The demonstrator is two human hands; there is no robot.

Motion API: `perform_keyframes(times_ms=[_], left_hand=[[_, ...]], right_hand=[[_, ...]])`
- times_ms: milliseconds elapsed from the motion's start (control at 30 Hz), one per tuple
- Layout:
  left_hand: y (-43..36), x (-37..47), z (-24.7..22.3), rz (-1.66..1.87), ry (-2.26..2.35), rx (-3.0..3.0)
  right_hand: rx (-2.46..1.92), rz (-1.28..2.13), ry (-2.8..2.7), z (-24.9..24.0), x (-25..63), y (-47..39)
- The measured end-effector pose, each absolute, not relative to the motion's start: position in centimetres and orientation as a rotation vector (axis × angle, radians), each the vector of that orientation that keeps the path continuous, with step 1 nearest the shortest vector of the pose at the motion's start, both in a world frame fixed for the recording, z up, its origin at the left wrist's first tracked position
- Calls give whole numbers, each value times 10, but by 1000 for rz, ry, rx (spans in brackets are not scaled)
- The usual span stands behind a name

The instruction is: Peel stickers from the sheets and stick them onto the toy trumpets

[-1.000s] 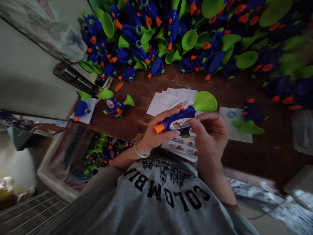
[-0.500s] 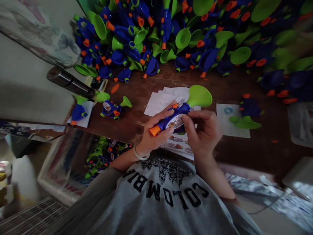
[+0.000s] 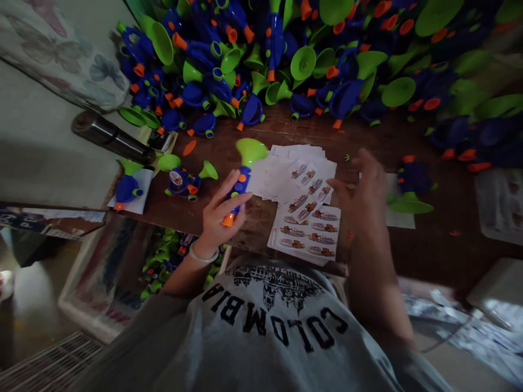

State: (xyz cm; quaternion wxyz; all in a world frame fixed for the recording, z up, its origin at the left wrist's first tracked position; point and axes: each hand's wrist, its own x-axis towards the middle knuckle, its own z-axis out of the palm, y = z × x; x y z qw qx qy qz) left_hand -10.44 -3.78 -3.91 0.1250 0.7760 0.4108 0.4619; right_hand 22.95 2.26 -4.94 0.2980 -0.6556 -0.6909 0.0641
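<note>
My left hand (image 3: 224,213) is closed around a blue toy trumpet (image 3: 242,184) with a green bell and an orange mouthpiece. The bell points away from me, and rows of small buttons face up. My right hand (image 3: 363,188), somewhat blurred, hovers at the right edge of the papers with thumb and fingers apart; nothing shows in it. Under and beside it lie sticker sheets (image 3: 304,234) printed with oval bear pictures, the upper one tilted. Plain white backing papers (image 3: 269,177) are spread between my hands.
Many more toy trumpets (image 3: 303,62) are heaped along the back of the brown table (image 3: 445,245). A dark bottle (image 3: 112,136) lies at the left, near two separate trumpets. Another trumpet (image 3: 414,177) rests at the right on white paper. A bin (image 3: 87,288) below left holds stickered trumpets.
The trumpet has moved left and turned more upright in my left hand, its stickered side now out of sight. My right hand has let go of it and moved right.
</note>
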Motion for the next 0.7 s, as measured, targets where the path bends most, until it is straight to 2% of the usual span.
perform_keyframes(times_ms=[100,200,300,400,533,700], left_hand=[[-41,-159,-57,764,1454,2613],[-45,-196,-66,191,1561,2603],[-46,-208,-66,33,1559,2559],[-47,-191,-71,187,1596,2522],[-49,-133,-91,665,1409,2328],[-41,-57,-103,1154,1221,1442]], right_hand=[[-1993,417,-2078,-64,237,33],[-2036,492,-2216,-70,224,37],[-2104,542,-2235,-73,211,40],[-2127,576,-2190,-79,209,43],[-1919,626,-1789,-87,222,46],[-1713,733,-1480,-85,243,41]])
